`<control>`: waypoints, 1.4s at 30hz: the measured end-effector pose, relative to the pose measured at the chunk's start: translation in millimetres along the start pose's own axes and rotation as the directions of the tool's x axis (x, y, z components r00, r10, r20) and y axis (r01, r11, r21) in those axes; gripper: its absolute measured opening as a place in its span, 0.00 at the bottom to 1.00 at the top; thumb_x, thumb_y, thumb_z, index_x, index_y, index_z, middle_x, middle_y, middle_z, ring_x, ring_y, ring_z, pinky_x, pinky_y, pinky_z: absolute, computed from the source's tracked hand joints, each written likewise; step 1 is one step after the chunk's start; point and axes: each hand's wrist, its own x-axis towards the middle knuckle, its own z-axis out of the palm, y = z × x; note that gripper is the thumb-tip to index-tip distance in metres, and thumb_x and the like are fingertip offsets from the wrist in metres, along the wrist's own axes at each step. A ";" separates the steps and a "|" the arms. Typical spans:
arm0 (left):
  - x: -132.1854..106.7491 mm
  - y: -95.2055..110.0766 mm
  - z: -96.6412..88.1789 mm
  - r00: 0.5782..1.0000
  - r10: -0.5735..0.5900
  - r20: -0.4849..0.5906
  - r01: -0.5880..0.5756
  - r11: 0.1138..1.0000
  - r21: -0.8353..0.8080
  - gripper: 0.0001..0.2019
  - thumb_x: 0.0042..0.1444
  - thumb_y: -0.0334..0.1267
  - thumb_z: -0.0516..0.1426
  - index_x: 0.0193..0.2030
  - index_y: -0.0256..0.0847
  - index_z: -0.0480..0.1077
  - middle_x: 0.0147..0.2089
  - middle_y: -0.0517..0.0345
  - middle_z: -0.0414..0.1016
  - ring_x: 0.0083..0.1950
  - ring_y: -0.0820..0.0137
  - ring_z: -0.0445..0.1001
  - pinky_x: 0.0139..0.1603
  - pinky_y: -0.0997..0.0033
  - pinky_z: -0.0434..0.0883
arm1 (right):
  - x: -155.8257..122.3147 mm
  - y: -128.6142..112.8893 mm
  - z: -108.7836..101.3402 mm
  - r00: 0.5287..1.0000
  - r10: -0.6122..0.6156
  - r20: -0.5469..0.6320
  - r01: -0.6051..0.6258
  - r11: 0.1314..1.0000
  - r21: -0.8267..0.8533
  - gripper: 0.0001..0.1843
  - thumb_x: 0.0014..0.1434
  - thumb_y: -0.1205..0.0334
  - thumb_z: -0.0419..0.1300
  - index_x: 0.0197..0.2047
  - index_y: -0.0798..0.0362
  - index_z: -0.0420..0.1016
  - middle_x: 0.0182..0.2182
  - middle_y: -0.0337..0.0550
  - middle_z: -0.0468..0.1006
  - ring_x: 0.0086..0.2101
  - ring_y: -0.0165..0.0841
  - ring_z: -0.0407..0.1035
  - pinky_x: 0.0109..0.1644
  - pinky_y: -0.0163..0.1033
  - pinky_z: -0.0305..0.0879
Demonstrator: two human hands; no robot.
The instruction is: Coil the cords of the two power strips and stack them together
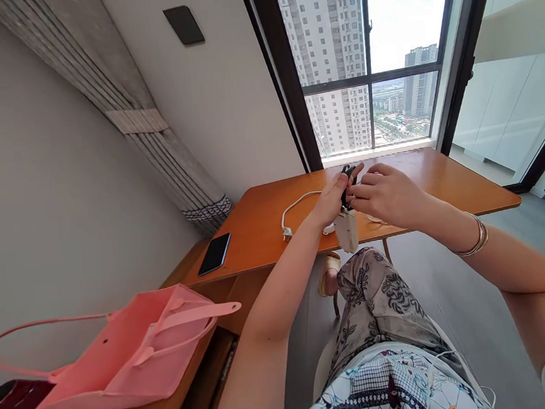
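Note:
Both hands meet above the near edge of the orange wooden table (444, 181). My left hand (334, 200) is closed around a black cable bundle (347, 175), its top sticking out above my fingers. My right hand (387, 196) pinches the same black cable from the right side. A white charger block (347, 229) hangs just under the hands. A white cable (296, 203) with a plug end lies on the table to the left of my left hand. Bracelets circle my right wrist.
A black phone (215, 253) lies near the table's left corner. A pink tote bag (132, 353) sits on a lower wooden shelf at the left. A large window (365, 60) stands behind the table, a grey curtain at the left wall. My patterned trousers fill the foreground.

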 end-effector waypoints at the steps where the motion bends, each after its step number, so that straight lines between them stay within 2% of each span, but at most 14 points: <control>1: -2.0 -1.9 1.4 0.999 -0.026 0.031 0.024 0.999 0.045 0.12 0.64 0.43 0.58 0.33 0.39 0.69 0.33 0.55 0.80 0.32 0.70 0.78 0.28 0.77 0.69 | 5.3 5.6 -4.7 0.999 0.002 -0.044 -0.001 1.000 0.010 0.20 0.70 0.70 0.47 0.37 0.48 0.79 0.37 0.44 0.78 0.42 0.37 0.67 0.53 0.48 0.58; 5: -8.3 -1.5 5.7 0.972 -0.158 0.174 0.139 0.983 0.117 0.21 0.65 0.56 0.53 0.31 0.40 0.66 0.16 0.62 0.66 0.13 0.75 0.62 0.15 0.77 0.55 | 16.9 30.9 -4.0 0.971 0.144 -0.192 -0.105 0.974 0.201 0.10 0.66 0.53 0.59 0.45 0.47 0.79 0.44 0.46 0.75 0.49 0.44 0.65 0.56 0.54 0.57; 9: -11.9 5.7 10.1 0.938 -0.231 0.257 0.230 0.973 0.036 0.24 0.62 0.61 0.53 0.31 0.41 0.64 0.16 0.64 0.65 0.10 0.78 0.55 0.13 0.78 0.49 | 13.9 45.3 15.6 0.947 0.259 -0.188 -0.118 0.829 0.546 0.23 0.63 0.47 0.61 0.57 0.50 0.74 0.52 0.51 0.71 0.50 0.43 0.66 0.54 0.52 0.64; 14: -16.2 7.1 15.3 0.913 -0.277 0.299 0.288 0.958 0.007 0.22 0.63 0.57 0.54 0.29 0.40 0.60 0.29 0.55 0.78 0.10 0.82 0.55 0.11 0.79 0.46 | 7.8 44.9 40.1 0.906 0.416 -0.077 -0.124 0.435 0.892 0.22 0.66 0.46 0.57 0.56 0.50 0.73 0.50 0.48 0.75 0.48 0.37 0.70 0.54 0.48 0.69; 17: -15.9 7.3 16.0 0.927 -0.276 0.253 0.298 0.953 -0.049 0.23 0.66 0.55 0.52 0.27 0.40 0.56 0.27 0.56 0.76 0.10 0.84 0.53 0.11 0.81 0.46 | 0.7 38.5 68.1 0.787 0.617 -0.029 -0.082 0.152 0.985 0.26 0.68 0.39 0.49 0.58 0.46 0.70 0.50 0.45 0.76 0.47 0.36 0.72 0.51 0.45 0.72; 19: -14.8 10.7 16.2 0.948 -0.259 0.185 0.284 0.950 -0.126 0.24 0.67 0.55 0.50 0.26 0.40 0.54 0.25 0.59 0.73 0.10 0.85 0.50 0.11 0.82 0.45 | -9.9 30.9 95.1 0.697 0.716 0.030 -0.077 0.033 0.996 0.28 0.69 0.37 0.43 0.60 0.43 0.68 0.49 0.44 0.76 0.45 0.35 0.74 0.46 0.43 0.74; 20: -14.2 13.5 16.6 0.959 -0.244 0.145 0.268 0.948 -0.173 0.24 0.68 0.55 0.49 0.26 0.40 0.53 0.24 0.60 0.71 0.10 0.86 0.48 0.10 0.82 0.44 | -17.0 25.7 109.8 0.686 0.724 0.072 -0.116 0.011 0.993 0.28 0.68 0.37 0.43 0.60 0.44 0.67 0.48 0.45 0.76 0.42 0.35 0.75 0.44 0.42 0.74; 22: -13.4 20.4 17.6 0.978 -0.197 0.062 0.207 0.941 -0.270 0.24 0.68 0.55 0.50 0.26 0.40 0.53 0.24 0.63 0.69 0.10 0.87 0.46 0.10 0.83 0.43 | -33.5 12.8 137.5 0.715 0.690 0.111 -0.250 0.103 0.963 0.28 0.65 0.41 0.53 0.61 0.48 0.66 0.46 0.48 0.77 0.38 0.35 0.75 0.40 0.42 0.74; 24: -12.6 26.8 18.8 0.990 -0.138 -0.007 0.127 0.928 -0.349 0.24 0.68 0.55 0.50 0.27 0.40 0.53 0.24 0.64 0.68 0.11 0.88 0.45 0.10 0.84 0.44 | -49.4 -3.1 159.0 0.777 0.627 0.050 -0.319 0.325 0.890 0.35 0.59 0.47 0.63 0.66 0.50 0.62 0.49 0.51 0.76 0.34 0.34 0.75 0.39 0.43 0.74; 28: -10.8 31.1 18.8 0.993 -0.061 -0.097 0.016 0.912 -0.410 0.23 0.69 0.51 0.50 0.27 0.39 0.54 0.25 0.65 0.68 0.12 0.88 0.46 0.12 0.85 0.47 | -65.8 -34.6 178.2 0.842 0.520 -0.142 -0.240 0.598 0.765 0.50 0.56 0.49 0.67 0.74 0.46 0.45 0.56 0.55 0.73 0.35 0.35 0.75 0.40 0.45 0.74; 30: -10.1 29.7 17.8 0.990 -0.051 -0.131 -0.006 0.916 -0.402 0.23 0.69 0.51 0.51 0.27 0.39 0.55 0.26 0.65 0.68 0.13 0.88 0.46 0.12 0.85 0.48 | -66.4 -46.4 180.2 0.833 0.460 -0.308 -0.093 0.665 0.741 0.51 0.57 0.49 0.66 0.74 0.43 0.42 0.56 0.52 0.74 0.34 0.34 0.75 0.40 0.44 0.75; 33: -9.8 27.3 18.2 0.983 -0.056 -0.176 -0.015 0.925 -0.379 0.23 0.67 0.52 0.54 0.27 0.39 0.55 0.26 0.65 0.68 0.14 0.88 0.46 0.13 0.84 0.49 | -64.6 -58.8 180.3 0.774 0.399 -0.492 0.044 0.741 0.670 0.43 0.60 0.53 0.65 0.72 0.39 0.47 0.57 0.50 0.72 0.43 0.38 0.75 0.42 0.45 0.76; 38: -7.7 23.7 21.9 0.967 -0.031 -0.254 -0.061 0.936 -0.348 0.23 0.65 0.53 0.56 0.26 0.39 0.56 0.26 0.65 0.67 0.15 0.86 0.46 0.14 0.82 0.51 | -64.9 -65.9 170.2 0.692 0.478 -0.541 -0.058 0.784 0.618 0.26 0.62 0.62 0.62 0.62 0.36 0.68 0.57 0.45 0.69 0.51 0.39 0.72 0.53 0.48 0.74; 42: -2.1 12.0 12.5 0.960 -0.031 -0.278 -0.059 0.949 -0.309 0.23 0.62 0.55 0.58 0.26 0.39 0.58 0.27 0.64 0.67 0.17 0.84 0.52 0.17 0.80 0.55 | -62.2 -53.4 150.9 0.744 0.397 -0.537 0.030 0.784 0.620 0.21 0.63 0.57 0.62 0.59 0.39 0.71 0.55 0.45 0.74 0.51 0.39 0.72 0.53 0.49 0.72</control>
